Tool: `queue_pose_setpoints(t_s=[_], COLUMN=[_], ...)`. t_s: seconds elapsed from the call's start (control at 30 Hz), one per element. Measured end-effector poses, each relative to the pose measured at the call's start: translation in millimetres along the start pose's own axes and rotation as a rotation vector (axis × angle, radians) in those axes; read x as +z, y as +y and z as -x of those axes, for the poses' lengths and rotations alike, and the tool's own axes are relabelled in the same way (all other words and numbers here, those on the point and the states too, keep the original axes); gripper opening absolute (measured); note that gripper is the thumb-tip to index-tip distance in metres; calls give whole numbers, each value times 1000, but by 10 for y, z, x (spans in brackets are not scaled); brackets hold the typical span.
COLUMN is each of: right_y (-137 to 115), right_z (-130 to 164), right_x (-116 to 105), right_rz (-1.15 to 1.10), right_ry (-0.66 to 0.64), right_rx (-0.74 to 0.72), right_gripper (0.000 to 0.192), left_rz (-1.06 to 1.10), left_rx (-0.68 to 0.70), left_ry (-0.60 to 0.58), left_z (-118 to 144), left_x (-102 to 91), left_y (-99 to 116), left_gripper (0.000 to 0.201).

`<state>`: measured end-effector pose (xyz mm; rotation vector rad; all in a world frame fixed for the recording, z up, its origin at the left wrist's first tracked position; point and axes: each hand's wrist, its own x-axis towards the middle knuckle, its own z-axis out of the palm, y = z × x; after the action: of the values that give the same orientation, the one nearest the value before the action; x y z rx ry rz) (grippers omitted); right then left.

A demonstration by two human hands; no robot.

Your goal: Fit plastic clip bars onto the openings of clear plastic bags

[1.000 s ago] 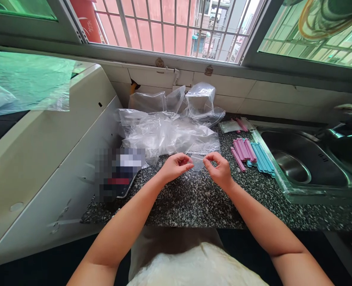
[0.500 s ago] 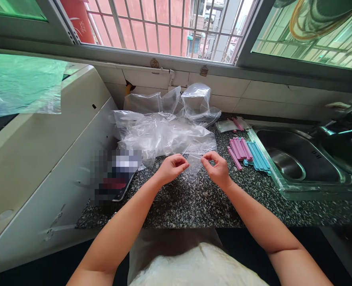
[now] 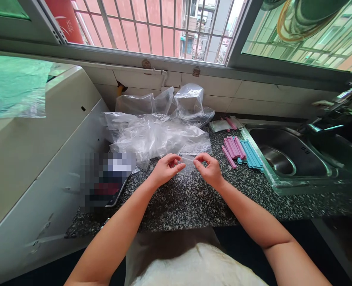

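Observation:
A small clear plastic bag (image 3: 188,167) is stretched between my two hands, low over the speckled counter. My left hand (image 3: 166,170) has its thumb and curled fingers at the bag's left edge, in a loose hold. On the other side, my right hand (image 3: 208,169) pinches the upper right edge between thumb and forefinger. Just beyond my hands lies a heap of crumpled clear plastic bags (image 3: 155,133). Pink sealing clips (image 3: 234,147) and blue sealing clips (image 3: 251,155) lie side by side, to the right of my right hand.
A steel sink (image 3: 305,163) is set into the speckled counter (image 3: 176,210) on the right. A phone-like device (image 3: 120,190), partly blurred out, leans on the left beside a white panel (image 3: 59,159). A flat packet (image 3: 220,125) rests behind the clips. Behind is a barred window (image 3: 161,28).
My view has shifted slightly to the right. My hands are a little closer together, and my left thumb and forefinger have loosened. The small bag stays between them.

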<state>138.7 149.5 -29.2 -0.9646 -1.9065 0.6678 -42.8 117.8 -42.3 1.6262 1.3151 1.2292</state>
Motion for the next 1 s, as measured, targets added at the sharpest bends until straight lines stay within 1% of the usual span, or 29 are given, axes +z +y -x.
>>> queue_pose_setpoints(t_s=[0.1,0.2,0.3,0.37,0.5,0.6,0.67,0.8,0.9,1.0], right_y=[10,23,59,119,346,556,677,796,781,738], right_z=[15,15,-42,-112,-214,-160,-74,83,120,109], right_x=[40,63,-10,-146,-561,-827,-925,-962,-943,-928], right_rz=[-15,-13,61,181,557,826,967,1124,1170,1205], right_ry=[-7,-23,-60,-44,35,68,41,-21,-57,-93], right_rx=[14,5,-20,-14,33,84,143,248,309,337], right_gripper=[13,13,10,12,14,15,15,19,22,23], left_rz=[78,93,91,103,113,115,119,123,123,125], left_rx=[38,61,35,-7,-61,-65,-66,-76,-85,-90], left_ry=[-7,-16,9,17,17,15,15,21,24,23], left_z=[-6,-11,-15,-17,-21,-25,-28,-29,-29,-30], left_x=[12,11,2,-5,-12,-11,-11,-12,-13,-14], left_y=[1,15,20,15,6,4,4,3,4,3], left_gripper=[22,23,23,23,23,22,22,22,22,21])
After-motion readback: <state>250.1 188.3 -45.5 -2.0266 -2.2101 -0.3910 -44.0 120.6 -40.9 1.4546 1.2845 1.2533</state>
